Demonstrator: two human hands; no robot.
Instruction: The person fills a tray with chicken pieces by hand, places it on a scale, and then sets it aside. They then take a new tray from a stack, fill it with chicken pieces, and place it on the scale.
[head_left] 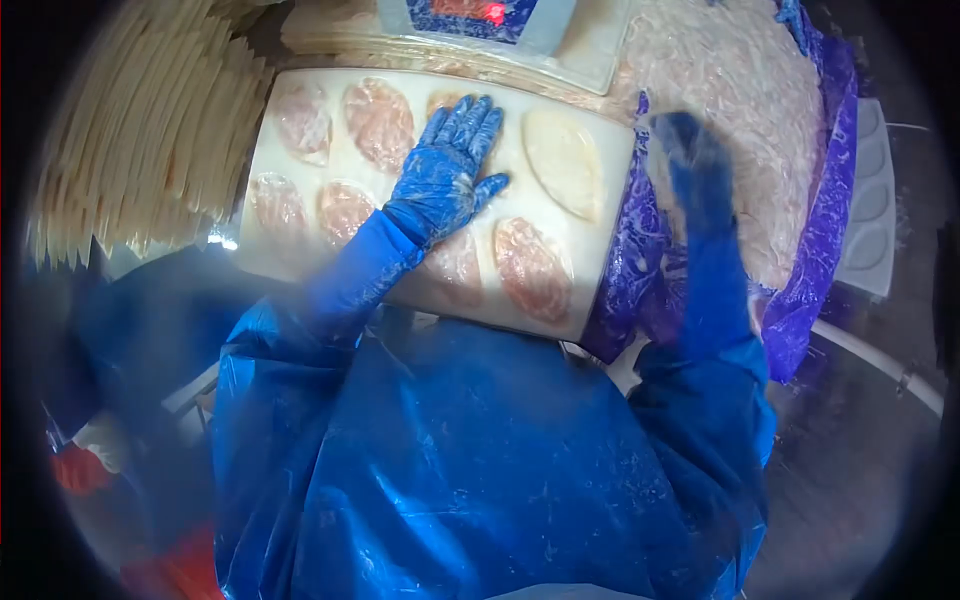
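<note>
My left hand (448, 178), in a blue glove, lies flat with its fingers stretched out over an oval hollow of a white moulding board (512, 150). Pale pink raw meat shows just past its fingertips. Several other hollows hold pink meat, such as a raw meat portion (533, 268) at the lower right. The upper right hollow (562, 162) has no meat in it. My right hand (692, 150), gloved in blue and smeared by motion, is at the left edge of a large heap of pale raw meat strips (745, 110). Its fingers and anything in them cannot be made out.
Purple plastic sheeting (790, 310) borders the meat heap. A scale with a red-lit display (470, 10) stands behind the board. Many thin stacked sheets (140, 130) stand at the left. Another white moulded tray (868, 200) lies far right. A blurred person in blue (170, 350) is close on the left.
</note>
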